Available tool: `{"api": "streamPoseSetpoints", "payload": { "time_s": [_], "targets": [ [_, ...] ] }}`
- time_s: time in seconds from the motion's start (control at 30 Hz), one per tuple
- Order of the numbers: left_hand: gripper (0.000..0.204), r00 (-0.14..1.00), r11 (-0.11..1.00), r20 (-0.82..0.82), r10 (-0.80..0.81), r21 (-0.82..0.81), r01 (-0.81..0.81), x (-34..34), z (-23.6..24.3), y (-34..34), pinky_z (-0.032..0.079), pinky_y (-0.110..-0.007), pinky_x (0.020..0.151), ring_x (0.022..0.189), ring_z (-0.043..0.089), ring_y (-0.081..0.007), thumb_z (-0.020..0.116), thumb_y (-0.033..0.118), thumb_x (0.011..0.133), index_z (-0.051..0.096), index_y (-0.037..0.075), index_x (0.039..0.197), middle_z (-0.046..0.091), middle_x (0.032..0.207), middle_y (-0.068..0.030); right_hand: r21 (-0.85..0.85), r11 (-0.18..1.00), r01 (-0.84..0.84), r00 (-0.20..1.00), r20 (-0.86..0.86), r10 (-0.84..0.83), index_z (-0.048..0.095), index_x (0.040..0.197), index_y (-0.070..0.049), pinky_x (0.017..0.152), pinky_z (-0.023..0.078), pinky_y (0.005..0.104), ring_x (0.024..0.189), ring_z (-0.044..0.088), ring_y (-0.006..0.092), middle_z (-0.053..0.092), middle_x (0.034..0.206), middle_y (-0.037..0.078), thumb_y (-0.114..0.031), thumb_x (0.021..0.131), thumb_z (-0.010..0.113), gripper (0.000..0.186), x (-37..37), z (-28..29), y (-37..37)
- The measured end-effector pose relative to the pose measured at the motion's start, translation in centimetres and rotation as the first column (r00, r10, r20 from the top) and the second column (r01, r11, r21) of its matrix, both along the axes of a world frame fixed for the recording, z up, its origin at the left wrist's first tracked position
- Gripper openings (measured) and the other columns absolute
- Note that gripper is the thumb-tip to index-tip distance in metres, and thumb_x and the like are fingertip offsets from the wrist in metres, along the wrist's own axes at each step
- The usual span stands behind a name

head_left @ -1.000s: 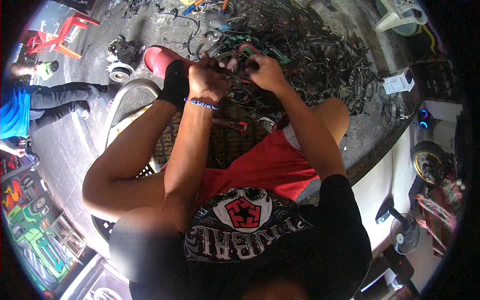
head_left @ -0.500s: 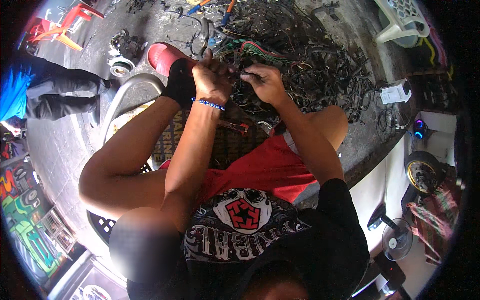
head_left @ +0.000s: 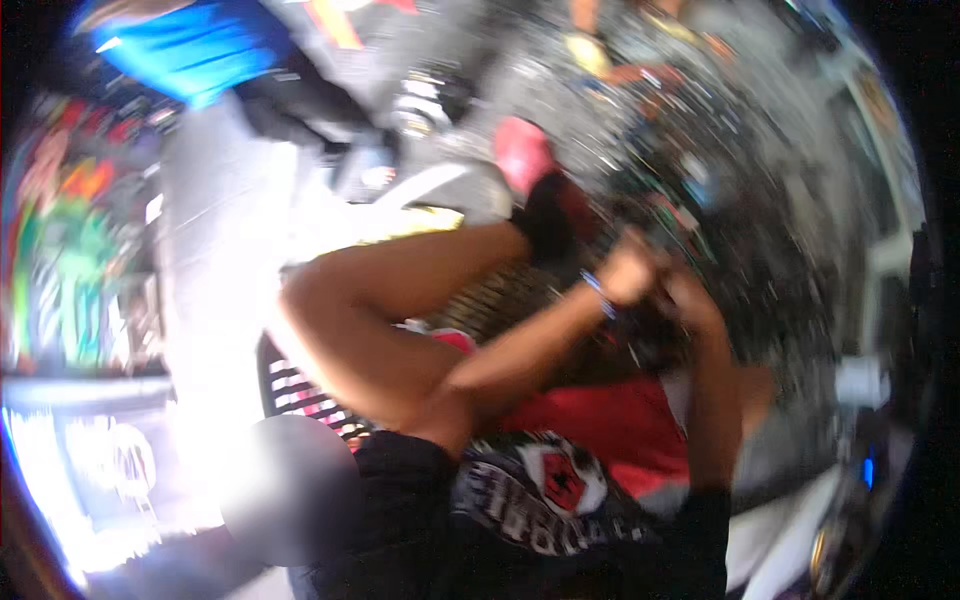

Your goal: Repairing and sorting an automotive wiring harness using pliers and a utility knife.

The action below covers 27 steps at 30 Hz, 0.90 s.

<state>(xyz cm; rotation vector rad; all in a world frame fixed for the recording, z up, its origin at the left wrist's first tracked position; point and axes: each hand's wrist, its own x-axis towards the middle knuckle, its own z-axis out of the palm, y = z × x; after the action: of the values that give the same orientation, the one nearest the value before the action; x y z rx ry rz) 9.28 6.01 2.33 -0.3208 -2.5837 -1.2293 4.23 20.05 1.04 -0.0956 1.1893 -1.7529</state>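
Your bare left hand (head_left: pixel 628 273), with a blue beaded bracelet (head_left: pixel 598 293) at its wrist, sits just beside your bare right hand (head_left: pixel 692 298). The fingers of both look curled and turned toward each other, but motion blur covers them, so you cannot tell whether they grasp anything or touch. Just beyond your fingertips, and spreading to their right, is the tangled heap of dark wires (head_left: pixel 735 205), with a few green and red strands near the fingers. Beyond and left of your fingers shows the rounded red shoe (head_left: pixel 523 153) with a black cloth sock (head_left: pixel 545 220). Your bright red fabric shorts (head_left: pixel 610 425) lie on the near side of your fingers. Well off to their left, a person in a blue top (head_left: pixel 205 50) and dark trousers is visible.
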Motion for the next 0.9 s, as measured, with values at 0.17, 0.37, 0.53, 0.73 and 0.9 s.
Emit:
{"api": "streamPoseSetpoints", "payload": {
  "time_s": [0.17, 0.37, 0.53, 0.73, 0.9],
  "targets": [
    [0.047, 0.897, 0.448, 0.31, -0.314, 0.882, -0.149, -1.7, 1.6, 4.5, 0.039, -0.024, 0.071, 0.082, 0.048, -0.0113, 0.052, 0.007, 0.075, 0.034, 0.004, 0.118, 0.051, 0.091, -0.0014, 0.745, 0.654, -0.131, 0.681, -0.412, 0.606, 0.047, 0.107, -0.006, 0.071, 0.041, 0.0246, 0.082, 0.051, 0.0115, 0.052, 0.088, 0.003, -0.022, 0.081, 0.044, 0.031, -1.8, 3.7, 3.4],
    [0.02, 0.97, 0.44, 0.222, -0.103, 0.885, -0.155, -1.2, 1.7, 2.5, 0.037, -0.022, 0.044, 0.053, 0.048, -0.0084, 0.05, 0.015, 0.079, 0.055, 0.006, 0.096, 0.054, 0.069, -0.0006, 0.128, 0.929, 0.348, 0.822, -0.519, -0.236, 0.052, 0.101, -0.003, 0.064, 0.043, 0.0236, 0.069, 0.054, 0.0125, 0.056, 0.081, 0.004, -0.011, 0.071, 0.055, 0.032, -1.4, 1.7, 1.5],
    [0.023, 0.928, 0.293, 0.322, -0.188, 0.92, -0.26, -2.0, 4.0, 2.9, 0.04, -0.023, 0.049, 0.058, 0.051, -0.0105, 0.048, 0.02, 0.082, 0.057, 0.005, 0.098, 0.056, 0.073, -0.0017, -0.063, 0.962, 0.268, 0.767, -0.591, -0.252, 0.054, 0.097, 0.0, 0.072, 0.042, 0.0269, 0.079, 0.053, 0.0131, 0.057, 0.089, 0.006, -0.003, 0.062, 0.056, 0.035, -2.2, 0.4, 5.3],
    [0.026, 0.924, 0.382, 0.358, -0.13, 0.879, -0.287, -1.6, 3.6, 0.7, 0.041, -0.024, 0.053, 0.062, 0.052, -0.0116, 0.044, 0.022, 0.083, 0.057, 0.006, 0.1, 0.056, 0.077, -0.0025, 0.08, 0.987, 0.142, 0.564, -0.825, -0.014, 0.048, 0.098, 0.0, 0.078, 0.041, 0.0293, 0.087, 0.052, 0.016, 0.055, 0.096, 0.01, 0.002, 0.061, 0.055, 0.038, -0.1, 2.9, 2.2],
    [0.029, 0.86, 0.128, 0.458, -0.223, 0.889, -0.44, -1.1, 6.2, 0.6, 0.038, -0.024, 0.05, 0.06, 0.051, -0.0131, 0.041, 0.022, 0.082, 0.055, 0.005, 0.102, 0.058, 0.078, -0.0041, 0.114, 0.974, 0.194, 0.551, -0.835, -0.012, 0.039, 0.105, -0.003, 0.079, 0.04, 0.0311, 0.093, 0.052, 0.0218, 0.053, 0.098, 0.013, 0.001, 0.061, 0.056, 0.047, 2.4, 5.5, 0.3]
  ]
}}
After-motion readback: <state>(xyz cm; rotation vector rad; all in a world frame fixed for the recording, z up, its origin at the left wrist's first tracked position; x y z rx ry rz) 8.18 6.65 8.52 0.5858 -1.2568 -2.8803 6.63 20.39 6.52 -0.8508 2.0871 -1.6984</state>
